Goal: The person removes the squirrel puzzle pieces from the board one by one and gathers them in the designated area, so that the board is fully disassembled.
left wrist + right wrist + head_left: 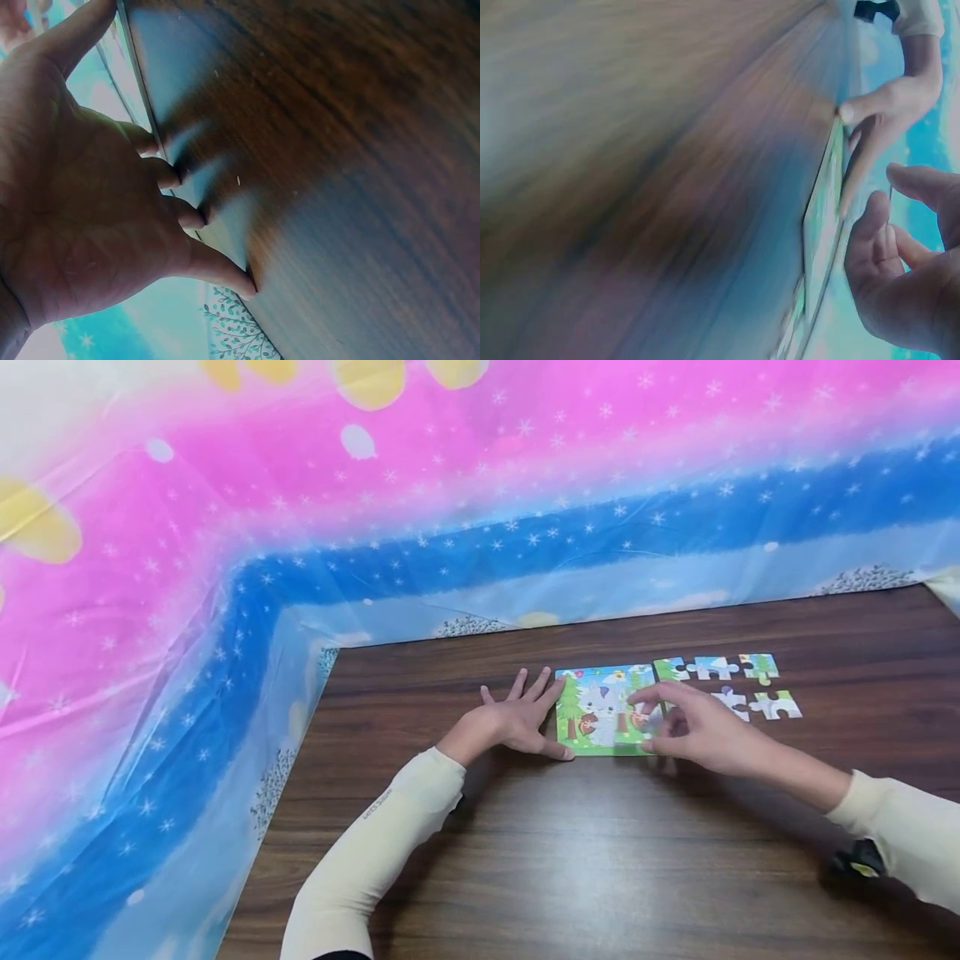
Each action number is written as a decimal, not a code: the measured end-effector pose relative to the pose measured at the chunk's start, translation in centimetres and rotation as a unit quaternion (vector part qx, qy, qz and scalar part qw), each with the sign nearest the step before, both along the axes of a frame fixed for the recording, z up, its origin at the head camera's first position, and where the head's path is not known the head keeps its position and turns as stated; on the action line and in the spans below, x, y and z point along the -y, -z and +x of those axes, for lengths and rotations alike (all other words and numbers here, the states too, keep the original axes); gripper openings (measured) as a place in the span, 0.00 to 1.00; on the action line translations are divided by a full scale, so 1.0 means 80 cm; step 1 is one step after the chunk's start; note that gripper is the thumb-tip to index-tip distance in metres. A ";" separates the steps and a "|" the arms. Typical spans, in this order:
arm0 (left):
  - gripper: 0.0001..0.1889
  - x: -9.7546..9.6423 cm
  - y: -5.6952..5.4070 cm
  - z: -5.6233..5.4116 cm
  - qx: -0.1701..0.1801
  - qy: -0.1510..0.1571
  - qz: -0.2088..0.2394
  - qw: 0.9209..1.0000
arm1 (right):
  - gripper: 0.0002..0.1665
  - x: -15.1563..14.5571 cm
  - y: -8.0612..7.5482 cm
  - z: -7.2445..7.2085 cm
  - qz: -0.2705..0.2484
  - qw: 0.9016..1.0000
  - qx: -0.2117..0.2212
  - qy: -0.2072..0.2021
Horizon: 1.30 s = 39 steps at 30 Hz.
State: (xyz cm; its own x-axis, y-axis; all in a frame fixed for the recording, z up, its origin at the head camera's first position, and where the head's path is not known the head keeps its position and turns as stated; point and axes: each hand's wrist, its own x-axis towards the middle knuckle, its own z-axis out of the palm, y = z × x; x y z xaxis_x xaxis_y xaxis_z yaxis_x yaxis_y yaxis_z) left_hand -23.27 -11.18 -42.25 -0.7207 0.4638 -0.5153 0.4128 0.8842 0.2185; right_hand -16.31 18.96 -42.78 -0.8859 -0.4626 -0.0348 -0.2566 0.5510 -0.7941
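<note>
A picture puzzle (pixel 598 737) in a flat frame lies on the table, showing a pale animal among green trees. My left hand (pixel 521 723) is spread along its left side, thumb at the near corner and fingertips by the far one. The left wrist view shows those fingers (pixel 196 217) straight, reaching down to the tabletop. Over the puzzle's right part, my right hand (pixel 708 732) pinches a thin puzzle piece (pixel 889 204) between thumb and fingers; it appears edge-on in the right wrist view. The piece's picture is blurred in the head view.
To the right of the puzzle lie loose puzzle pieces in two rows, a far row (pixel 712 668) and a nearer one (pixel 777 704) partly behind my right hand. The dark wooden table (pixel 555 860) meets a pink and blue patterned cloth (pixel 465 552) at its back and left edges.
</note>
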 end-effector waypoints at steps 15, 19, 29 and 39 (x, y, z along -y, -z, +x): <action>0.62 0.000 -0.006 -0.004 -0.001 0.006 0.007 1.000 | 0.36 -0.092 0.034 0.026 0.124 0.986 -0.115 0.002; 0.62 -0.001 -0.006 -0.006 -0.002 0.009 0.010 1.000 | 0.36 -0.091 0.035 0.024 0.127 0.987 -0.103 -0.002; 0.62 0.007 -0.012 -0.003 0.000 -0.005 0.004 1.000 | 0.33 -0.053 0.014 0.003 0.157 0.981 -0.114 0.007; 0.62 -0.001 -0.001 0.003 0.002 -0.002 0.012 1.000 | 0.35 0.013 0.011 -0.015 0.116 0.989 -0.081 -0.030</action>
State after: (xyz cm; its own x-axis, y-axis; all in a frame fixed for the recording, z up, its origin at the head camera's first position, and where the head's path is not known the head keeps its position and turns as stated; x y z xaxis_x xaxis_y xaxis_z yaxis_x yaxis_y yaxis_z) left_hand -23.02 -11.13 -42.15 -0.7207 0.4729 -0.5069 0.4083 0.8805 0.2409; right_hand -17.53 17.89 -43.64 -0.8599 -0.5104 -0.0060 -0.4076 0.6937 -0.5938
